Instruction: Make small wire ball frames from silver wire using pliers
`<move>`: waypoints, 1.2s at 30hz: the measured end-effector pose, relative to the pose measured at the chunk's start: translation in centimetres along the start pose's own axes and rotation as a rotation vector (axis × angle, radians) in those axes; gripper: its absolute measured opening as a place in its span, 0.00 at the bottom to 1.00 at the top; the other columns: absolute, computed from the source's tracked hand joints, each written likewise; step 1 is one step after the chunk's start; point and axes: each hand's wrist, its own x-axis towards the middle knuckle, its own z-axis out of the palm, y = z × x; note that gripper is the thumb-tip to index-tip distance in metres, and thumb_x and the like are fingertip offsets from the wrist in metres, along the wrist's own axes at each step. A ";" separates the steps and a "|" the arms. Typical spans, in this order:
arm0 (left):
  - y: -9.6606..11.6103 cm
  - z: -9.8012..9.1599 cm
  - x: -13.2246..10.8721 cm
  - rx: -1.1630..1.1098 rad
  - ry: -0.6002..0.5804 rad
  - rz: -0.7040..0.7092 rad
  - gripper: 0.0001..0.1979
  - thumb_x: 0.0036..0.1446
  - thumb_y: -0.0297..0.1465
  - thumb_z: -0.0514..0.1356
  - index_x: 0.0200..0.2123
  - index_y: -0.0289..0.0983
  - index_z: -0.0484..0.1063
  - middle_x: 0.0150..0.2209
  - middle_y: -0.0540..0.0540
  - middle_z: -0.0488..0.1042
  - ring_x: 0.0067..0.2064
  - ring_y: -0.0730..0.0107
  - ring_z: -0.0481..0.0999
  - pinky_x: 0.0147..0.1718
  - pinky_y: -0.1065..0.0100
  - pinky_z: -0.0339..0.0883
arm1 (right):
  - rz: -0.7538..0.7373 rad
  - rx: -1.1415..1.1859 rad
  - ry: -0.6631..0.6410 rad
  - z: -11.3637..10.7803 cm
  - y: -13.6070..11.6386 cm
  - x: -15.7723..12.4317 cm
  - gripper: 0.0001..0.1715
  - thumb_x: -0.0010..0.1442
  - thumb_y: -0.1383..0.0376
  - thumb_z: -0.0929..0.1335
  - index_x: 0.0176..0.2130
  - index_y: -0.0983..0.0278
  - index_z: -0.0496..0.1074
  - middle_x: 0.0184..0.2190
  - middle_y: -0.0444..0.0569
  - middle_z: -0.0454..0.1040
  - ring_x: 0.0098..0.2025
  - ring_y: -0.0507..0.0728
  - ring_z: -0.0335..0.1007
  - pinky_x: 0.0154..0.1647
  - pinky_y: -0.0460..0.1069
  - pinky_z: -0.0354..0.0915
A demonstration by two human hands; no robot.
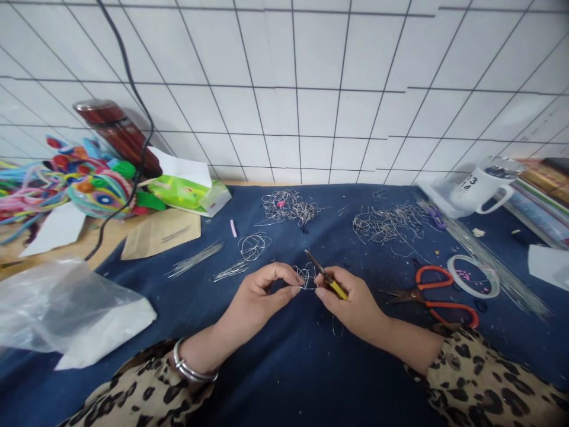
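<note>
Between my two hands is a small looped piece of thin silver wire [306, 276], held over the dark blue cloth [275, 367]. My left hand [262, 293] pinches its left side between thumb and forefinger. The right side is pinched by the fingertips of my right hand [353, 302]. That same hand also holds a slim dark tool with a yellow handle [336, 287], its tip pointing up and left. A wire ball [254, 246] and short wire pieces [231, 270] lie just beyond my left hand.
Tangled wire heaps [389, 224] lie further back. Orange-handled scissors [433, 277], a clear ring dish [473, 276] and long wires [498, 261] are at right, near a white mug [486, 187]. At left are a plastic bag [75, 314], coloured craft pieces [102, 193] and a red flask [118, 133].
</note>
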 end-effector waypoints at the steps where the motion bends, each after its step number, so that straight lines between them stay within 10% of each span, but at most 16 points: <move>1: 0.0 0.0 0.0 0.005 0.010 -0.008 0.02 0.54 0.25 0.60 0.31 0.36 0.69 0.35 0.47 0.72 0.39 0.69 0.71 0.42 0.65 0.64 | 0.006 0.001 0.002 -0.1 -0.1 0.1 0.08 0.54 0.66 0.65 0.37 0.63 0.68 0.31 0.43 0.70 0.33 0.50 0.67 0.36 0.45 0.63; 15: -0.7 -1.3 0.6 0.012 0.277 -0.078 0.05 0.49 0.28 0.64 0.31 0.36 0.71 0.33 0.48 0.73 0.36 0.71 0.70 0.37 0.69 0.64 | -0.159 -0.743 0.028 -5.2 3.5 3.6 0.18 0.57 0.58 0.64 0.45 0.65 0.68 0.39 0.53 0.68 0.43 0.60 0.62 0.44 0.54 0.60; 22: -1.1 -1.1 0.5 0.059 0.215 -0.108 0.05 0.51 0.29 0.63 0.33 0.37 0.71 0.33 0.49 0.72 0.36 0.72 0.70 0.38 0.70 0.63 | -0.219 -0.962 -0.026 -4.9 3.6 3.5 0.20 0.56 0.55 0.66 0.44 0.64 0.69 0.42 0.56 0.67 0.45 0.63 0.59 0.44 0.57 0.56; 36: 0.2 0.2 -0.1 0.224 0.050 0.087 0.04 0.53 0.26 0.61 0.34 0.37 0.72 0.35 0.45 0.73 0.41 0.65 0.72 0.43 0.63 0.65 | -0.424 -0.417 -0.084 -2.0 -0.4 0.5 0.10 0.57 0.64 0.66 0.41 0.63 0.69 0.33 0.47 0.70 0.37 0.53 0.66 0.41 0.48 0.62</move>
